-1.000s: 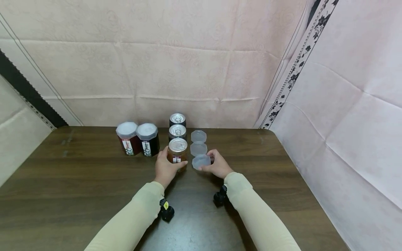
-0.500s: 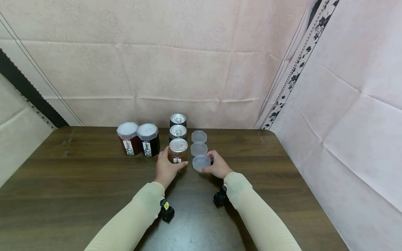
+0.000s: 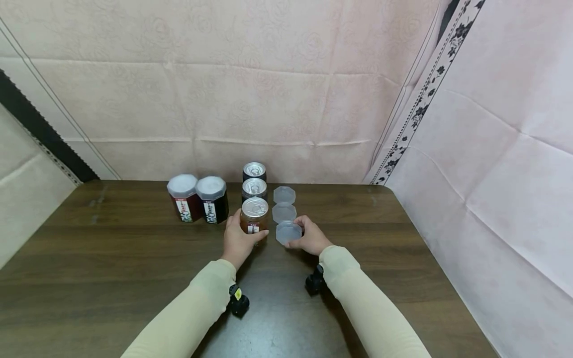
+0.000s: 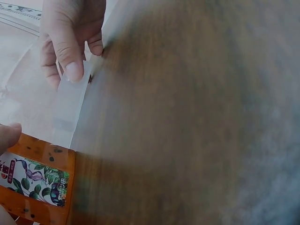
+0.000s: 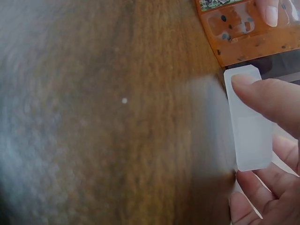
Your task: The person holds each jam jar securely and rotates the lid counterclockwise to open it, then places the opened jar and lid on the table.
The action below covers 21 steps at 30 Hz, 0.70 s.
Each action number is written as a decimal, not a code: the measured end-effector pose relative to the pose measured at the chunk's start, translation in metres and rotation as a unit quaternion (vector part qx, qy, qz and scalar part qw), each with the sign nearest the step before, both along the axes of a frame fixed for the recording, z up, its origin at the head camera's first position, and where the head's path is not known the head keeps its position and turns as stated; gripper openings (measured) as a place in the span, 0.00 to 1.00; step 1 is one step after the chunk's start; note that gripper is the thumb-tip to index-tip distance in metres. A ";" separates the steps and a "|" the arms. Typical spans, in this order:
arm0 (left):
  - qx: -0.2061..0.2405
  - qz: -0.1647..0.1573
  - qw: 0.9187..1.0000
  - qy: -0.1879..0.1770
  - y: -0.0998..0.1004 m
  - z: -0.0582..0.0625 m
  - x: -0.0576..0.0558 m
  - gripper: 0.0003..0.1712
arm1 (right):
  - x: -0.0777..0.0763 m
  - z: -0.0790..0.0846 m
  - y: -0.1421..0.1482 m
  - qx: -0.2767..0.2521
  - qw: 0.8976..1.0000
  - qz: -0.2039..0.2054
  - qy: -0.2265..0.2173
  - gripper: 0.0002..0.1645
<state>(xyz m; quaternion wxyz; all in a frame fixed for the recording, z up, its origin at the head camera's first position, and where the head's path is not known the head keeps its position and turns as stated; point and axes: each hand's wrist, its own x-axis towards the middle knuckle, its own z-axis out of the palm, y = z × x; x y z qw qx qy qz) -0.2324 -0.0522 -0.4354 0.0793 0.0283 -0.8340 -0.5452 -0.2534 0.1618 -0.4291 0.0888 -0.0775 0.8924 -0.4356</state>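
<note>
Head view is covering a wooden table [image 3: 89,298] plus two capped jars [image 3: 212,199] that neither wrist cam is catching. Left hand [image 3: 236,241] is gripping the amber jar [image 3: 252,219] toward the back, thumb stretching across it; right hand [image 3: 314,238] is pinching a frosted lid [image 3: 287,232] just beside it.

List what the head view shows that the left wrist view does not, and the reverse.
Head view only: the dark red jar with a frosted plastic lid, the lidded black jar beside it, and two dark jars with silver metal tops.

Left wrist view only: green leaf print and dark specks on the orange plastic jar.

Both: the left hand holding that jar, the right hand pinching a translucent plastic lid, and the brown wooden table.
</note>
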 end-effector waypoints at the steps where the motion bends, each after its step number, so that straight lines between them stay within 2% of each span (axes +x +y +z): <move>1: 0.000 0.000 1.000 0.000 0.000 0.000 0.000 0.53 | 0.000 0.000 0.000 0.002 1.000 0.001 0.000 0.37; 21: 0.004 -0.002 1.000 0.008 0.001 -0.004 -0.001 0.52 | -0.007 -0.008 0.001 0.041 0.999 0.007 0.020 0.39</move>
